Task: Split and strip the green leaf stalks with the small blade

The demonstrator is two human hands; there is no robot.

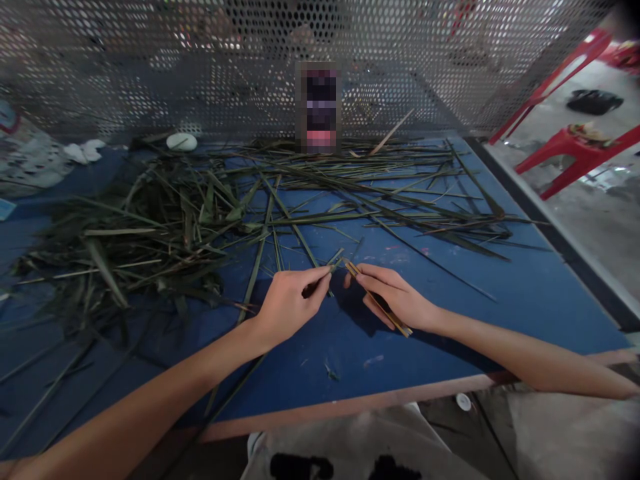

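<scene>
My left hand [287, 303], over the middle of the blue table, pinches a short, thin green leaf strip [337, 257] between thumb and fingertips. Facing it a little to the right, my right hand [405, 299] is closed around a narrow yellowish-brown stick [399, 323], perhaps of bamboo. The stick slants from my fingertips down past the lower edge of the palm, and its middle is partly covered by my fingers. Its upper tip is close to the strip; whether they touch I cannot tell. Long green leaf blades [320, 217] lie just beyond both hands.
A tangled heap of leaves [150, 233] covers the left of the blue table [540, 300]. Along the back stands a perforated metal screen [200, 80], with a white oval object [181, 141] before it. Red stools [565, 157] stand on the floor at right.
</scene>
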